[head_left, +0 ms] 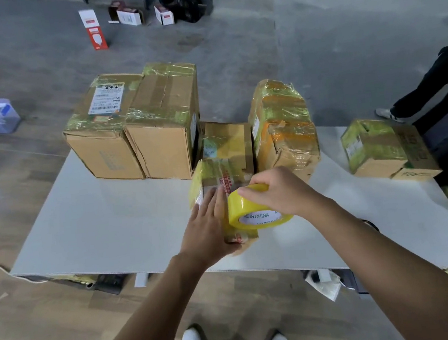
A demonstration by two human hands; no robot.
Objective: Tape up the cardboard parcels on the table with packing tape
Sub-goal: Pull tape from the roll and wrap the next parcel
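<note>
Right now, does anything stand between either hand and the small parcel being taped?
Nothing visible does. The left hand rests with straight fingers on the small parcel, and the right hand holds the tape roll against it.

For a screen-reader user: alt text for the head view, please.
A right hand holds a yellow tape roll at a small parcel on a white table while the left hand lies flat on it. Taped cardboard boxes stand behind.

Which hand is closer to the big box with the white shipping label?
Left. The left hand presses the small parcel, in front and right of the labelled box; the right hand grips the tape roll, farther right.
</note>
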